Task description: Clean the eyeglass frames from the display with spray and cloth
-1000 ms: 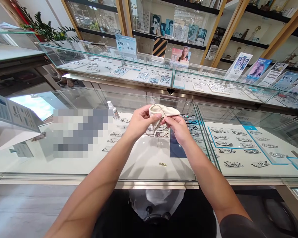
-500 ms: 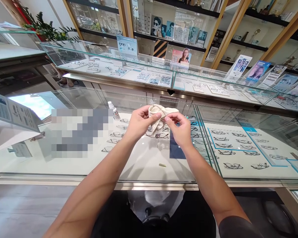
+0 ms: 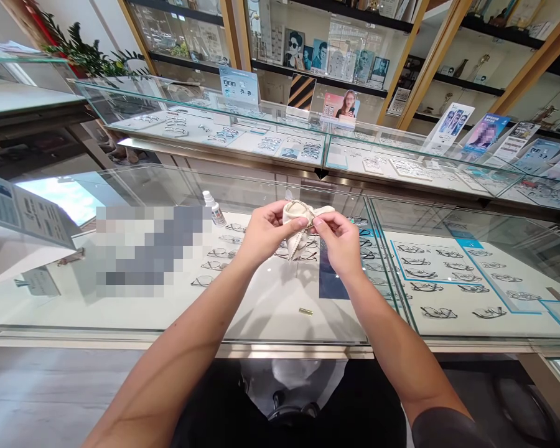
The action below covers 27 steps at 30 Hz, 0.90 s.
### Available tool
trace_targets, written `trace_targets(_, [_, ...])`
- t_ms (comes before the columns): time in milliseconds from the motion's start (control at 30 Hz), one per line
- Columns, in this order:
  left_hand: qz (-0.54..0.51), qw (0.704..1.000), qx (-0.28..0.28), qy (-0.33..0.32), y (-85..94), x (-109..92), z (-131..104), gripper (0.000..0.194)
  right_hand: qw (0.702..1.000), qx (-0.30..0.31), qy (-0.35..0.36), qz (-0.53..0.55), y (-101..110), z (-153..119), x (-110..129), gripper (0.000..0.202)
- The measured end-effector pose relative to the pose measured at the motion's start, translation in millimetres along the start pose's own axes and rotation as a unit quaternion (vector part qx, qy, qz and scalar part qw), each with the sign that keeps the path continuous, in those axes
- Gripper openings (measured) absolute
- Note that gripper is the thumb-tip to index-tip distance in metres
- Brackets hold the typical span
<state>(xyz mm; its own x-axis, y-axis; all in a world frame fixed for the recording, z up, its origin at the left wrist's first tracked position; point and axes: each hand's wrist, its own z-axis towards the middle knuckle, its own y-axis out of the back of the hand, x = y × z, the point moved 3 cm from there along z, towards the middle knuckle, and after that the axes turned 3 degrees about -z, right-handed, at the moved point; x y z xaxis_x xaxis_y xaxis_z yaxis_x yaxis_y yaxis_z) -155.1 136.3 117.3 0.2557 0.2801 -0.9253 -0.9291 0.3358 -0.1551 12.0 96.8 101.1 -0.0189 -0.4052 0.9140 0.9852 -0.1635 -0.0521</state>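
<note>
A cream cleaning cloth [image 3: 295,213] with a zigzag edge is bunched between my two hands, above the glass counter. My left hand [image 3: 267,231] is closed on the cloth, its thumb pressed over the front. On the other side, my right hand [image 3: 338,235] pinches the cloth between thumb and fingers. A thin, dark curved line like a glasses rim runs across the cloth, and a small clear piece pokes out above it. Most of what the cloth wraps is hidden.
A white bottle [image 3: 214,209] stands on the glass counter [image 3: 270,320] left of my hands. A small gold-coloured piece [image 3: 305,311] lies nearer me. Rows of eyeglasses [image 3: 420,274] show beneath the glass. A leaflet stand [image 3: 25,208] is at the left. Another display case [image 3: 261,149] stands beyond.
Both hands have shifted slightly to the right with the cloth. The cloth has turned and bunched a little differently, and its lower corner hangs lower.
</note>
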Motion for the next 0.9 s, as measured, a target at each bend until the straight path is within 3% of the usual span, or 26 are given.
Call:
trace_targets(267, [0.016, 1.000, -0.011, -0.018, -3.7, -2, -1, 0.042, 0.999, -0.005, -0.045, 0.018, 1, 3, -3, 0.026])
trace_targets(467, [0.034, 0.998, -0.011, -0.054, -1.6, -3, -1, 0.050, 0.999, 0.011, -0.037, 0.032, 2, 5, -4, 0.022])
trace_targets(700, [-0.063, 0.995, -0.076, -0.007, 3.0, 20, 3, 0.040, 0.999, 0.043, -0.028, 0.009, -1, 3, -5, 0.026])
trace_targets(900, [-0.071, 0.995, -0.077, -0.006, 5.4, 17, 4, 0.040, 0.997, 0.062, -0.034, 0.029, -4, 1, -4, 0.028])
